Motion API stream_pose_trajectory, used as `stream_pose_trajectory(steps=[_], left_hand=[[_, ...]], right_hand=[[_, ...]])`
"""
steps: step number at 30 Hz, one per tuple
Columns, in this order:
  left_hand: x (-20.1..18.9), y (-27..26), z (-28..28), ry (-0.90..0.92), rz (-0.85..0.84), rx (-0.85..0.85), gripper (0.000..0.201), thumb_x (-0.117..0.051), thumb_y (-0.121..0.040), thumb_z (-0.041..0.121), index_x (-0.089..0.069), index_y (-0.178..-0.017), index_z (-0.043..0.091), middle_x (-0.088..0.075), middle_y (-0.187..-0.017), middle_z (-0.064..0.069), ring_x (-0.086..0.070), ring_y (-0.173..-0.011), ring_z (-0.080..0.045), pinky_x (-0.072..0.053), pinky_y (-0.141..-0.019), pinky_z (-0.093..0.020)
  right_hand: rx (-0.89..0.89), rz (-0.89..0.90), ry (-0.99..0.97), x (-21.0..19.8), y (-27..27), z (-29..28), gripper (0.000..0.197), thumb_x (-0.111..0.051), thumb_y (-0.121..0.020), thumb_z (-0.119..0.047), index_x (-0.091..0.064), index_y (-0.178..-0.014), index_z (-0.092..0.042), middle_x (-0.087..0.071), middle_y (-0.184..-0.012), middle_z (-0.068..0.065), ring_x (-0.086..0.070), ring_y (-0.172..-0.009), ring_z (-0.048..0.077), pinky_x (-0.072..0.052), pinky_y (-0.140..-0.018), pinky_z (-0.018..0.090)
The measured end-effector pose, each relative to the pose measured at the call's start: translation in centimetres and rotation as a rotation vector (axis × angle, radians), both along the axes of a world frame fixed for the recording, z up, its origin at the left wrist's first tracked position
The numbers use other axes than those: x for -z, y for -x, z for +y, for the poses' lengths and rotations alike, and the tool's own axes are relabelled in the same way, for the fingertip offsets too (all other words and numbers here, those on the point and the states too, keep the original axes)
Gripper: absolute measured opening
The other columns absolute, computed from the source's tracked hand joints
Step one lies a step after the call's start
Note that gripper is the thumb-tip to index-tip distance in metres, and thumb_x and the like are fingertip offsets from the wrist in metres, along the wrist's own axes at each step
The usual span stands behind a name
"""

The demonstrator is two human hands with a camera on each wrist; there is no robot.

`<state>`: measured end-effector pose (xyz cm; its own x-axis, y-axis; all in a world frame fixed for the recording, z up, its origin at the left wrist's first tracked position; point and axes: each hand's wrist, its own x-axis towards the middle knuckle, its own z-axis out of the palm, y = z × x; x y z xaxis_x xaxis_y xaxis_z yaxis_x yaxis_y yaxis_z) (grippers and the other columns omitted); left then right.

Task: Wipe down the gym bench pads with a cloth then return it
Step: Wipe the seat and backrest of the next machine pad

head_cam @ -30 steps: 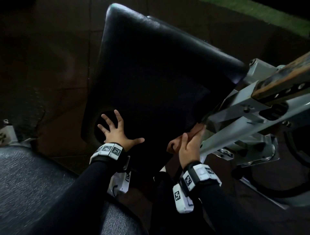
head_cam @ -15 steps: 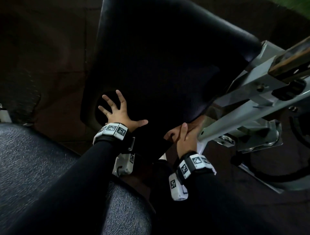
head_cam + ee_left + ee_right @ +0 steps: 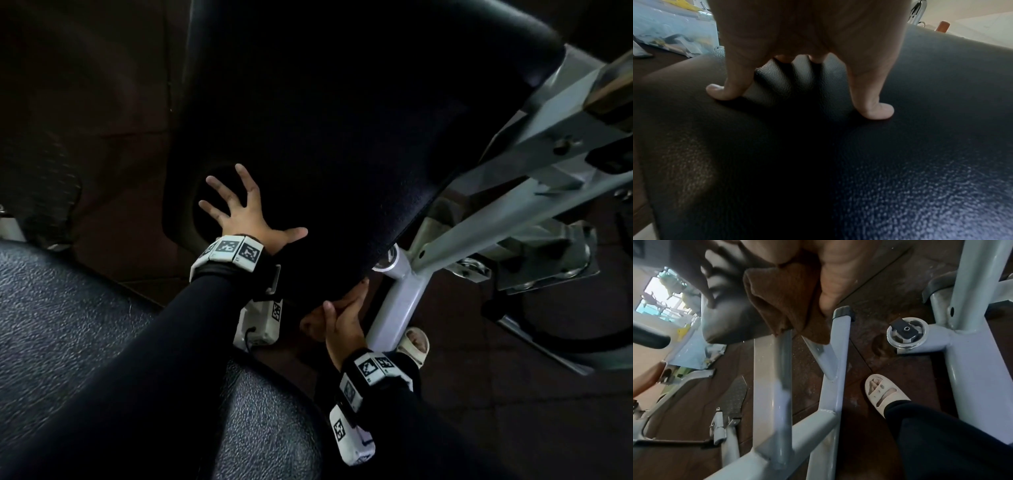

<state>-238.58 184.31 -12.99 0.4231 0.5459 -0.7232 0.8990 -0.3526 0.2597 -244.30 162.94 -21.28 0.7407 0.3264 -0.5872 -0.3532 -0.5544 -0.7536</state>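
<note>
The black backrest pad [image 3: 325, 120] fills the middle of the head view, tilted on its grey frame. My left hand [image 3: 239, 212] lies flat on the pad's lower left part with fingers spread; its fingertips [image 3: 877, 112] press the leather. My right hand [image 3: 342, 318] is at the pad's bottom corner, beside the frame post. It grips a brown cloth [image 3: 781, 301] between thumb and fingers, held against the pad's lower edge. Most of the cloth is hidden in the head view.
A textured black seat pad [image 3: 68, 325] lies at the lower left under my left arm. Grey frame tubes [image 3: 400, 301] and an adjustment knob [image 3: 906, 332] crowd the right side. My foot in a pale sandal [image 3: 884, 394] stands on the dark floor between the tubes.
My right hand with the cloth has slid down the pad's right edge to its bottom corner. My left hand stays pressed on the pad. The head view has moved closer.
</note>
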Motion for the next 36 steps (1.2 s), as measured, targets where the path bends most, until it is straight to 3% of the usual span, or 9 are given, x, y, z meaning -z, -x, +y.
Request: stream_pose_trajectory(steps=[3,5,7,10,14,16,26,32,36], left_hand=[[-0.1,0.1,0.0,0.007,0.009,0.002,0.139,-0.077,-0.058,0.062,0.037,-0.136,0.040,0.046,-0.144,-0.010,0.031,-0.133,-0.048,-0.027,-0.105,-0.063],[-0.2,0.3,0.0,0.014,0.005,0.004,0.139,-0.077,-0.059,0.061,0.037,-0.134,0.041,0.047,-0.143,-0.009,0.032,-0.133,-0.047,-0.025,-0.106,-0.066],[-0.2,0.2,0.0,0.022,-0.005,-0.002,0.139,-0.078,-0.059,0.060,0.037,-0.134,0.042,0.047,-0.143,-0.008,0.033,-0.133,-0.045,-0.023,-0.106,-0.067],[-0.3,0.1,0.0,0.022,-0.012,-0.013,0.139,-0.078,-0.058,0.059,0.037,-0.134,0.043,0.048,-0.142,-0.006,0.034,-0.133,-0.043,-0.024,-0.106,-0.068],[-0.1,0.2,0.0,-0.004,-0.021,-0.017,0.138,-0.078,-0.058,0.060,0.038,-0.132,0.045,0.049,-0.142,-0.005,0.035,-0.133,-0.042,-0.026,-0.105,-0.068],[0.0,0.2,0.1,-0.011,-0.021,-0.018,0.138,-0.078,-0.058,0.060,0.040,-0.128,0.047,0.049,-0.141,-0.004,0.035,-0.133,-0.041,-0.025,-0.105,-0.069],[-0.5,-0.8,-0.2,-0.075,0.041,-0.070,0.137,-0.082,-0.060,0.052,0.026,-0.144,0.034,0.033,-0.151,-0.012,0.017,-0.141,-0.043,-0.029,-0.105,-0.060],[-4.2,-4.0,-4.0,-0.141,-0.312,-0.020,0.070,-0.072,-0.080,0.028,-0.040,-0.141,0.013,-0.038,-0.146,-0.012,-0.043,-0.130,-0.027,-0.038,-0.106,-0.037],[-8.6,-6.2,-9.8,-0.041,-0.507,0.108,0.045,-0.070,-0.081,0.019,-0.059,-0.124,0.014,-0.058,-0.122,-0.005,-0.060,-0.106,-0.016,-0.048,-0.096,-0.033]], right_hand=[[-0.011,0.023,-0.010,-1.1,-2.2,-0.3,0.077,-0.039,-0.099,-0.023,0.024,-0.143,-0.020,-0.044,-0.129,-0.009,-0.056,-0.098,-0.002,-0.039,-0.075,-0.002],[0.032,-0.044,-0.026,-2.2,-4.5,-0.2,0.075,-0.038,-0.098,-0.024,0.020,-0.145,-0.013,-0.036,-0.143,0.004,-0.042,-0.125,0.003,-0.031,-0.095,0.001],[0.074,-0.206,0.014,-3.2,-7.4,0.0,0.071,-0.041,-0.098,-0.018,0.007,-0.146,0.002,-0.022,-0.141,0.001,-0.017,-0.127,-0.016,-0.011,-0.092,-0.010],[0.088,-0.325,0.053,-4.4,-11.7,-0.3,0.066,-0.043,-0.098,-0.014,-0.002,-0.145,0.007,-0.033,-0.119,0.003,-0.020,-0.098,-0.036,-0.013,-0.079,-0.015],[0.103,-0.285,0.178,-5.8,-17.7,-0.3,0.067,-0.034,-0.099,-0.035,0.004,-0.149,-0.013,-0.046,-0.136,0.016,-0.050,-0.118,0.023,-0.028,-0.082,0.009],[0.151,-0.299,0.230,-6.5,-20.5,-0.1,0.066,-0.033,-0.099,-0.040,0.004,-0.150,-0.019,-0.047,-0.137,0.020,-0.054,-0.113,0.034,-0.030,-0.074,0.015],[0.090,-0.260,0.221,-8.3,-24.2,-2.3,0.065,-0.055,-0.091,-0.039,-0.022,-0.146,-0.030,-0.055,-0.131,0.006,-0.052,-0.118,0.024,-0.033,-0.091,0.021],[-0.127,-0.226,0.106,-11.9,-23.2,-6.4,0.051,-0.060,-0.088,-0.031,-0.041,-0.135,-0.033,-0.062,-0.115,-0.006,-0.058,-0.106,0.011,-0.044,-0.092,0.020],[-0.170,-0.258,0.034,-16.1,-22.2,-10.1,0.049,-0.062,-0.089,-0.025,-0.047,-0.134,-0.034,-0.058,-0.108,-0.020,-0.052,-0.097,-0.009,-0.032,-0.078,-0.007]])
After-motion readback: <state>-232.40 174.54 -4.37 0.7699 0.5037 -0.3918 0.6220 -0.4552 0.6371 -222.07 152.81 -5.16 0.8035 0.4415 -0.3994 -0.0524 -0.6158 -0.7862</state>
